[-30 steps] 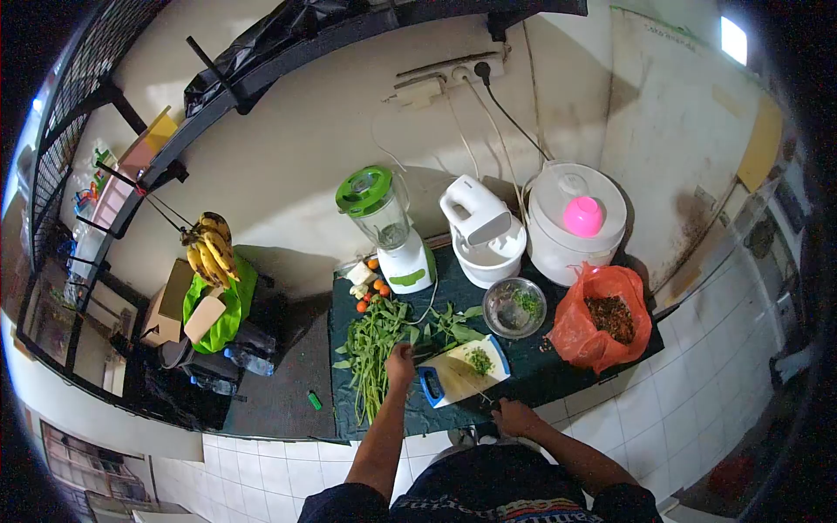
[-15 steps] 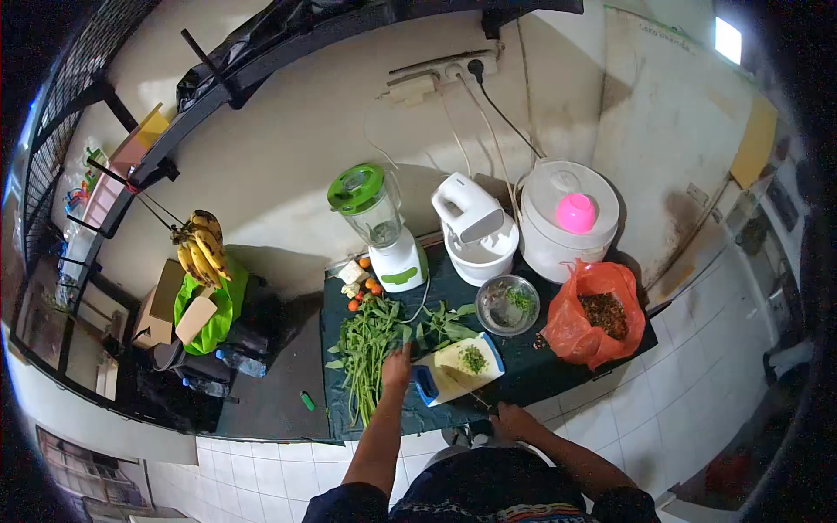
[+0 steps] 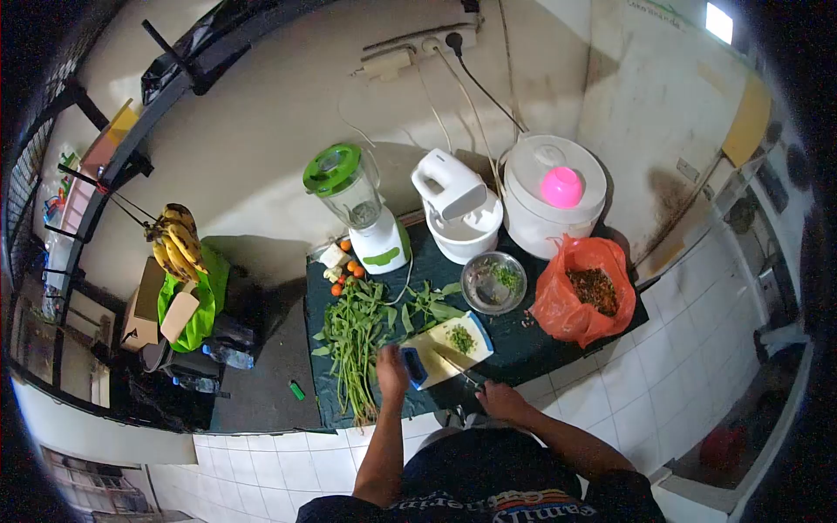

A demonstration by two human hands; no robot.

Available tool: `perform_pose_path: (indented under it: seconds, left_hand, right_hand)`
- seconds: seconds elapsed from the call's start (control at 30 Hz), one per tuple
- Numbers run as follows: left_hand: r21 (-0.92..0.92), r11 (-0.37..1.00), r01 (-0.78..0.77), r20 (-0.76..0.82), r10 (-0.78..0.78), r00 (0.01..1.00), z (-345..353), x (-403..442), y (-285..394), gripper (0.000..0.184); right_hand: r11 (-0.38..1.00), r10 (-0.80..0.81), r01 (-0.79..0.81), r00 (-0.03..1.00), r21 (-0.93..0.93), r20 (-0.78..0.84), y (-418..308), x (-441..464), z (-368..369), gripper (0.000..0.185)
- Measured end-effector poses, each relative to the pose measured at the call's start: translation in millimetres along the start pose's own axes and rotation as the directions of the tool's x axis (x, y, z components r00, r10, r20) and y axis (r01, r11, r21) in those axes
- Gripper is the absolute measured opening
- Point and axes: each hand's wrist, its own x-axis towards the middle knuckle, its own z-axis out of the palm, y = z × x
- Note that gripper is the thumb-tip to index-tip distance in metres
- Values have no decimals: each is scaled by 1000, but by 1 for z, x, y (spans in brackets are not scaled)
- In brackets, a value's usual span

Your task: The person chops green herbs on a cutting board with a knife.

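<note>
One heap of chopped greens (image 3: pixel 462 338) lies on the cutting board (image 3: pixel 426 358), ahead of the right hand (image 3: pixel 504 404), which grips a knife (image 3: pixel 455 365). Farther beyond it, the steel bowl (image 3: pixel 466 291) already contains green bits (image 3: pixel 506 276). Uncut leafy stems (image 3: pixel 356 327) remain beyond and left of the left hand (image 3: pixel 392 370), whose hold is unclear.

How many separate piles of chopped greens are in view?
2: one pile on the cutting board, another in the metal bowl. More could be hidden.
</note>
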Motion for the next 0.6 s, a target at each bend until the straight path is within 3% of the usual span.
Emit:
perform_pose_path:
  seconds: [0.03,0.1,0.17,0.23,0.3,0.37,0.43,0.6]
  left_hand:
    - [-35,997,-71,67,73,995,3,-4,6,13]
    - [-17,998,-54,100,55,993,10,-13,9,12]
    - [-67,996,-65,147,74,986,22,-19,6,14]
    - [-115,993,-4,168,24,985,31,-25,9,14]
    - [-151,980,-131,261,167,951,32,-29,15,15]
    - [-134,985,-111,305,148,941,33,-26,26,15]
    - [-157,978,-140,353,188,916,35,-27,27,15]
    - [10,966,-259,448,228,864,40,-19,23,16]
  right_hand:
    - [999,-26,26,1000,-36,3,5,9,8,44]
    - [997,-48,48,999,-64,2,12,20,20,43]
    - [975,-175,153,975,-159,-136,15,26,27,42]
    - [966,-193,155,964,-207,-181,14,29,31,41]
    - [953,-219,160,950,-258,-223,10,32,28,40]
    - [991,-83,51,961,-126,-263,3,32,21,41]
    - [995,-58,35,964,-92,-260,-2,35,16,40]
    - [996,-17,0,980,-86,-196,3,49,20,38]
